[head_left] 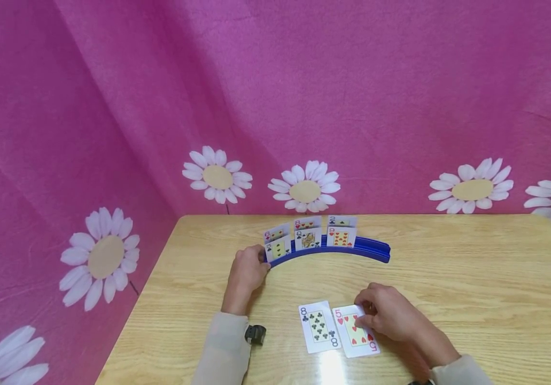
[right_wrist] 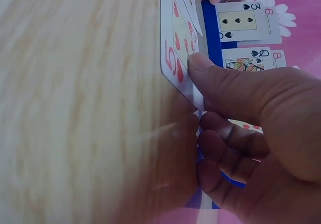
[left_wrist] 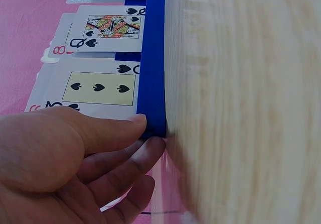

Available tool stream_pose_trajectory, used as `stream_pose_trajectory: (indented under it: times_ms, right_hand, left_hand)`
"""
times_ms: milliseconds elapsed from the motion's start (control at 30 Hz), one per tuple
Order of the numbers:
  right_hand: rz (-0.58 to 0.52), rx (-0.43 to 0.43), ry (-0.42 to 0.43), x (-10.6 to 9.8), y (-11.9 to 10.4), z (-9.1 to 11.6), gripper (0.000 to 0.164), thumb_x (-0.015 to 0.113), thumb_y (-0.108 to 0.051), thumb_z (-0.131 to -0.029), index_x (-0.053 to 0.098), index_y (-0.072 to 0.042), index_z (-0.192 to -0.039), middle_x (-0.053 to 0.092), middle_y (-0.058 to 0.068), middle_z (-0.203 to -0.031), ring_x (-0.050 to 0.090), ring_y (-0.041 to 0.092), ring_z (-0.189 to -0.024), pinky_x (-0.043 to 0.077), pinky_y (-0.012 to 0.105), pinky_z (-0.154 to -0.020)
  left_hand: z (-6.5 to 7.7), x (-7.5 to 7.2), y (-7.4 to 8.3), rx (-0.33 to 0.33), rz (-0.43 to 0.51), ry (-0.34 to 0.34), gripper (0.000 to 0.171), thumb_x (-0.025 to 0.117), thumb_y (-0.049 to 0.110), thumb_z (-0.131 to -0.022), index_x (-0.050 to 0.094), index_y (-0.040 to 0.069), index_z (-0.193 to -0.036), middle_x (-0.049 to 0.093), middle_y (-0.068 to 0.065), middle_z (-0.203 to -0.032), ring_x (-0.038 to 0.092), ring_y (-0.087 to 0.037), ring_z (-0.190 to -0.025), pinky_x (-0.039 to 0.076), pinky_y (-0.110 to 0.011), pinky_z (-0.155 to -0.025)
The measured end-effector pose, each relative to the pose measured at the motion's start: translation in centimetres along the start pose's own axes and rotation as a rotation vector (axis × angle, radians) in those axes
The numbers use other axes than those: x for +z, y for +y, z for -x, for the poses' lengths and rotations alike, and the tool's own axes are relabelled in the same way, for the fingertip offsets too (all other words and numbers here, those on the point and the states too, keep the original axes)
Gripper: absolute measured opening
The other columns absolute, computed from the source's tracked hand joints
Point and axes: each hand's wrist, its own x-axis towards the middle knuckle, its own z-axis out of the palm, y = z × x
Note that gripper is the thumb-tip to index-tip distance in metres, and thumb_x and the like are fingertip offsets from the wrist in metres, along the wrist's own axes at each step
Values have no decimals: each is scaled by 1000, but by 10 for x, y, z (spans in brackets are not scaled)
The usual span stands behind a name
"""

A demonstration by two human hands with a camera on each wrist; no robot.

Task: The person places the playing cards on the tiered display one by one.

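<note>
My left hand (head_left: 248, 269) grips the left end of a curved blue card holder (head_left: 371, 248), thumb on its front wall in the left wrist view. In the holder, a three of spades (left_wrist: 99, 86), a queen of spades (head_left: 308, 240) and a nine of hearts (head_left: 341, 237) stand in front. Partly hidden behind them are a red six, a red eight and a black two. My right hand (head_left: 393, 315) pinches the upper right edge of a five of hearts (head_left: 361, 346), thumb on its face. Just left of it lies a face-up eight of clubs (head_left: 318, 327).
The light wooden table (head_left: 487, 289) stretches out to the right. A pink cloth with large white daisies (head_left: 304, 191) hangs along its back and left sides. Glare shows on the tabletop below the two loose cards.
</note>
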Motion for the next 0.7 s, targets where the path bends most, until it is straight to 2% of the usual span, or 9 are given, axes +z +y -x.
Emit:
stream_pose_trajectory:
  times_ms: [500, 700]
  right_hand:
    - [-5, -12, 48, 0, 1, 0, 22, 87, -15, -76, 66, -17, -85, 52, -9, -74, 48, 9, -69, 42, 28, -62]
    - [-16, -53, 96, 0, 3, 2, 25, 86, -11, -75, 63, -18, -82, 52, -14, -71, 47, 4, -66, 43, 26, -60]
  left_hand:
    - [-1, 0, -1, 7, 1, 3, 36, 74, 4, -90, 66, -3, -124, 69, -15, -109, 62, -24, -99, 50, -42, -94]
    - [1, -1, -1, 55, -13, 30, 31, 75, 3, -88, 69, -3, -118, 70, -14, -102, 63, -23, -94, 52, -41, -88]
